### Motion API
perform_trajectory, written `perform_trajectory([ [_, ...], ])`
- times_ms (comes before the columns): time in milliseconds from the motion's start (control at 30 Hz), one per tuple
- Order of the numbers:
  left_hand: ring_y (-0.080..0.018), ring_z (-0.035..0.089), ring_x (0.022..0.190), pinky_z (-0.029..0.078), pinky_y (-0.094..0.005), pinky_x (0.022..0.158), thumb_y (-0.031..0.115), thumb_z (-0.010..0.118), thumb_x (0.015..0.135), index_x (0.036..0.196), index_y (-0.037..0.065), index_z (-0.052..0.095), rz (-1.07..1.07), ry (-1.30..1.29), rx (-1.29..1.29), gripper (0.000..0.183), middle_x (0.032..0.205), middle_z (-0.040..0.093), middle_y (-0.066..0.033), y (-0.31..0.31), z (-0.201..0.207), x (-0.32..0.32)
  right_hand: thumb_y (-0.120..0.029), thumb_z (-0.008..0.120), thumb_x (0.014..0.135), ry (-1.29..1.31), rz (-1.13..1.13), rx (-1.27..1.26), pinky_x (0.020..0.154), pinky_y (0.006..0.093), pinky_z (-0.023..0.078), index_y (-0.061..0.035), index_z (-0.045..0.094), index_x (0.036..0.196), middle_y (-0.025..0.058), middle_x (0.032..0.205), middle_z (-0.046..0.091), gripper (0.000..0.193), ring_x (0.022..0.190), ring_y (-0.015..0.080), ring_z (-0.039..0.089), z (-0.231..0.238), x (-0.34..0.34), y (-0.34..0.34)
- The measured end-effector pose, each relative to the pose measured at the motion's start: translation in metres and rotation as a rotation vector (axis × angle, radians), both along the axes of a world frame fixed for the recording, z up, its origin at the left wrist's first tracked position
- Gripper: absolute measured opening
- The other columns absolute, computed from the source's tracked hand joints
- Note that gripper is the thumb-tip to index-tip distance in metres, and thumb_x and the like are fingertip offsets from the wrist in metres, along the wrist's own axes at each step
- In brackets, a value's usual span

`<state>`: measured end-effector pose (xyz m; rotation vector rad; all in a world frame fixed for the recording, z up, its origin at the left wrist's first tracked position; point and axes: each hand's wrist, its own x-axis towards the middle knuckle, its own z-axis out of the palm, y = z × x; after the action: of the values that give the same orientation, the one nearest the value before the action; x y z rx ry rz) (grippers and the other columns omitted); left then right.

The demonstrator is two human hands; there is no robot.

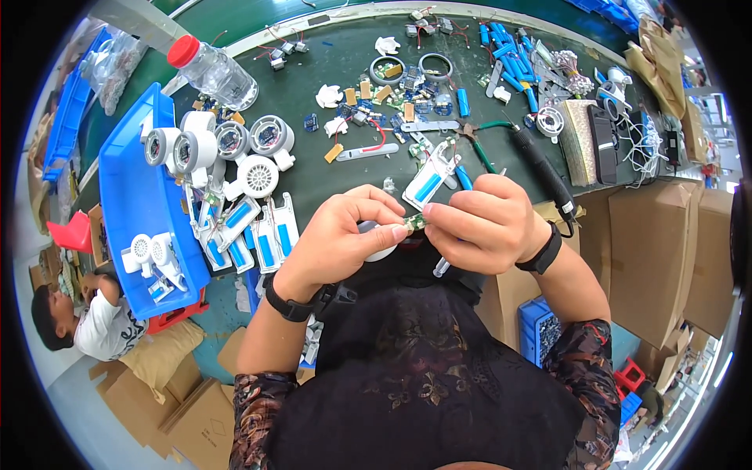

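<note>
In front of my chest, my left hand (pixel 352 227) pinches a small green circuit board (pixel 415 222) between thumb and forefinger. The fingertips of my right hand (pixel 489 227) close on the other end of that board. A slim rod-shaped tool (pixel 442 268) also passes through my right hand; its kind is hidden by the fingers. Partly covered by my left hand is a white rounded part (pixel 379 249). Just beyond both hands lies an opened white fan handle (pixel 427 184) with a blue battery cell in it.
A blue bin (pixel 145 211) and several white fan heads (pixel 258 176) are at left, near a clear red-capped bottle (pixel 231 82). Loose circuit boards (pixel 423 102) lie mid-table. Green-handled pliers (pixel 479 149) and a black electric screwdriver (pixel 540 168) lie at right. Another person (pixel 102 325) is at far left.
</note>
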<state>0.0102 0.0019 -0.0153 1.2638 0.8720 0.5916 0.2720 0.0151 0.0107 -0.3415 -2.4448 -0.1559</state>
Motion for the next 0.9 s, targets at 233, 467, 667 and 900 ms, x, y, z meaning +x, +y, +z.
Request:
perform_trajectory([
  [233, -0.0161, 0.065, 0.103, 0.050, -0.0323, 0.092, 0.009, 0.078, 0.094, 0.096, 0.001, 0.080, -0.033, 0.028, 0.044, 0.009, 0.112, 0.069, -0.0069, 0.000, 0.000, -0.001, -0.008, 0.076, 0.071, 0.029, 0.021, 0.020, 0.053, 0.0282, 0.037, -0.0077, 0.072, 0.085, 0.0052, 0.102, 0.070, 0.016, 0.070, 0.0141, 0.059, 0.001, -0.003, 0.000],
  [467, -0.0151, 0.065, 0.103, 0.052, -0.0311, 0.091, 0.005, 0.079, 0.091, 0.095, 0.002, 0.080, -0.061, -0.060, -0.015, 0.005, 0.116, 0.069, -0.0084, 0.001, -0.004, -0.004, -0.007, 0.076, 0.073, 0.037, 0.079, 0.014, 0.053, 0.0289, 0.035, -0.0075, 0.073, 0.090, 0.0069, 0.108, 0.072, 0.017, 0.073, 0.0162, 0.061, -0.006, 0.000, -0.006],
  [667, -0.0161, 0.065, 0.103, 0.052, -0.0320, 0.091, 0.002, 0.080, 0.089, 0.093, 0.001, 0.080, -0.065, -0.227, -0.238, 0.004, 0.118, 0.069, -0.0103, 0.005, -0.009, -0.003, -0.008, 0.076, 0.077, 0.054, 0.125, -0.022, 0.055, 0.0287, 0.037, -0.0068, 0.073, 0.093, 0.0072, 0.104, 0.073, 0.017, 0.074, 0.0172, 0.062, -0.006, 0.002, 0.000],
  [900, -0.0174, 0.066, 0.103, 0.051, -0.0310, 0.090, 0.005, 0.077, 0.092, 0.092, -0.002, 0.076, -0.239, -0.545, -0.370, 0.007, 0.116, 0.071, -0.0101, 0.012, -0.011, 0.012, -0.007, 0.073, 0.082, 0.065, 0.061, 0.089, 0.057, 0.0294, 0.041, -0.0086, 0.076, 0.100, 0.0054, 0.100, 0.073, 0.019, 0.073, 0.0168, 0.061, 0.013, 0.010, -0.008],
])
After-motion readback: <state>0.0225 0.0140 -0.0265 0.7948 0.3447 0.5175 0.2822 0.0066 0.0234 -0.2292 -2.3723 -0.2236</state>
